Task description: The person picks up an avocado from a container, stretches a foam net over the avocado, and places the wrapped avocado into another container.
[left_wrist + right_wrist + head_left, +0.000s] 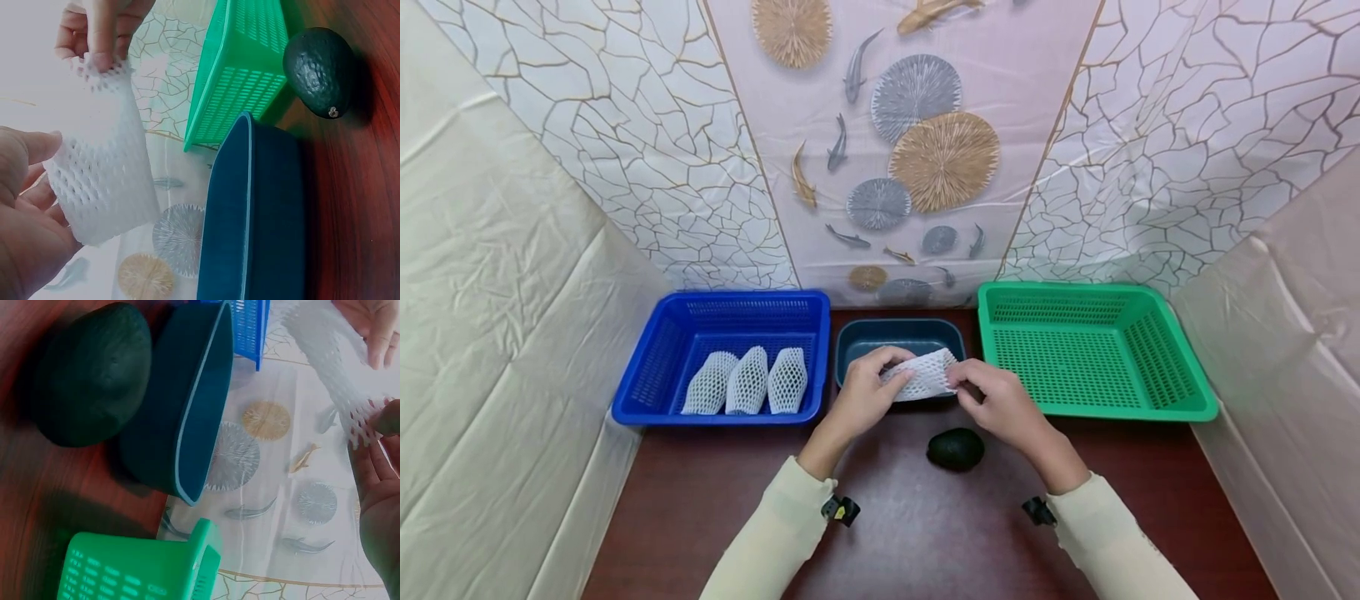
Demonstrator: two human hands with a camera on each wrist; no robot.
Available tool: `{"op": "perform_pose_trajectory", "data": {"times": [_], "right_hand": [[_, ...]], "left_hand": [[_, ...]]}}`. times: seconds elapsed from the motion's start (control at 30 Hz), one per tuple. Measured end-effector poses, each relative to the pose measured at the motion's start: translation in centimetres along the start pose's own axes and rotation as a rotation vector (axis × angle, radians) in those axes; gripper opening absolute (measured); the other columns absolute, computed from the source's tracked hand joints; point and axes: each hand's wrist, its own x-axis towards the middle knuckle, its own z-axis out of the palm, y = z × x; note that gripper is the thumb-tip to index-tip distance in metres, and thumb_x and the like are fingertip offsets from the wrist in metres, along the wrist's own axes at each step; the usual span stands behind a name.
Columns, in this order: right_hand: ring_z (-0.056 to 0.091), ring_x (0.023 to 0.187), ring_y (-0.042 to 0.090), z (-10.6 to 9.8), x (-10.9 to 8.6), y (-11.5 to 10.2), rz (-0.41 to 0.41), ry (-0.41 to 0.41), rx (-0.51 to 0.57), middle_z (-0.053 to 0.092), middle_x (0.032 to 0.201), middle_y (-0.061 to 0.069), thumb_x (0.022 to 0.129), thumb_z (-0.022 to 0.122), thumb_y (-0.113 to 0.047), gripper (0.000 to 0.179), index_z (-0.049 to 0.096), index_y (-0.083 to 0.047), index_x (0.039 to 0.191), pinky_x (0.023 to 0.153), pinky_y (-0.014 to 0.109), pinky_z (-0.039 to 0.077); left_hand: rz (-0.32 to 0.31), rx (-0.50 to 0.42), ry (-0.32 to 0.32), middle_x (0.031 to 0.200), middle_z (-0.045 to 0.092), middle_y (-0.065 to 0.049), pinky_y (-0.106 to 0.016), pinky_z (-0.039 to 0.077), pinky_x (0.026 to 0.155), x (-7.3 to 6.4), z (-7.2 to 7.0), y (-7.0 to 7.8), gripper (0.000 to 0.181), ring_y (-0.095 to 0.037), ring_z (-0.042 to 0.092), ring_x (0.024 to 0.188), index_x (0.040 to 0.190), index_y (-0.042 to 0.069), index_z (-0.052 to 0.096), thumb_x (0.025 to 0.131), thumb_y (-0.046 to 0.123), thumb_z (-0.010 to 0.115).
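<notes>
A white foam net sleeve is held up between both hands, just above the front of a small dark teal tray. My left hand grips one end, thumb on the near side. At the other end, my right hand pinches the sleeve's rim, as the left wrist view also shows with the fingertips on the mesh edge. The sleeve looks flattened, and no fruit shows inside it. A dark green avocado lies bare on the table, in front of the tray and below the right hand.
At the left stands a blue basket holding three white net-sleeved items. A green basket with a perforated floor stands at the right. All sit on a dark red-brown table, with patterned cloth walls behind and at both sides.
</notes>
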Motion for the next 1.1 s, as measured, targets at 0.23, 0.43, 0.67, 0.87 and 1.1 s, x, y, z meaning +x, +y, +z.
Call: {"op": "perform_pose_trajectory", "data": {"times": [0.23, 0.43, 0.67, 0.87, 1.1], "right_hand": [[0.069, 0.094, 0.015, 0.6, -0.5, 0.2, -0.030, -0.030, -0.026, 0.072, 0.098, 0.001, 0.086, 0.073, 0.008, 0.021, 0.068, -0.009, 0.095, 0.077, 0.035, 0.060], [0.070, 0.092, 0.013, 1.0, -0.8, 0.3, 0.017, -0.036, -0.016, 0.072, 0.099, 0.000, 0.087, 0.074, 0.006, 0.021, 0.068, -0.011, 0.098, 0.076, 0.034, 0.061], [0.065, 0.086, 0.010, 1.1, -1.2, 0.1, 0.087, -0.036, 0.008, 0.071, 0.100, 0.000, 0.088, 0.074, 0.004, 0.022, 0.068, -0.012, 0.102, 0.073, 0.032, 0.059], [0.068, 0.095, 0.016, 0.3, -1.1, -0.5, 0.146, -0.002, 0.036, 0.073, 0.112, 0.004, 0.086, 0.082, -0.006, 0.033, 0.067, -0.010, 0.116, 0.077, 0.039, 0.059], [0.063, 0.080, 0.014, -0.2, 0.0, -1.3, 0.147, 0.031, 0.056, 0.072, 0.106, 0.004, 0.087, 0.081, -0.008, 0.029, 0.069, -0.010, 0.114, 0.068, 0.028, 0.054]], "left_hand": [[0.041, 0.012, 0.061, 0.111, 0.074, -0.005, -0.037, 0.058, 0.088, -0.1, -0.3, 0.4, 0.013, -0.016, 0.068, 0.102, 0.111, 0.012, 0.073, 0.098, 0.014, 0.071], [0.061, 0.024, 0.098, 0.112, 0.074, -0.003, -0.037, 0.057, 0.089, -0.1, -0.3, 0.6, 0.014, -0.016, 0.068, 0.104, 0.110, 0.012, 0.074, 0.096, 0.010, 0.072], [0.068, 0.053, 0.080, 0.111, 0.074, -0.004, -0.036, 0.058, 0.089, -0.2, -0.4, 0.7, 0.013, -0.017, 0.068, 0.103, 0.110, 0.011, 0.073, 0.097, 0.010, 0.071], [0.067, 0.079, 0.033, 0.112, 0.073, -0.003, -0.038, 0.058, 0.089, -0.5, -0.2, 0.7, 0.014, -0.016, 0.068, 0.102, 0.113, 0.012, 0.073, 0.099, 0.013, 0.069], [0.099, 0.127, 0.034, 0.109, 0.072, -0.005, -0.039, 0.060, 0.086, -0.8, 0.6, 0.4, 0.015, -0.018, 0.069, 0.098, 0.111, 0.010, 0.072, 0.096, 0.012, 0.073]]}}
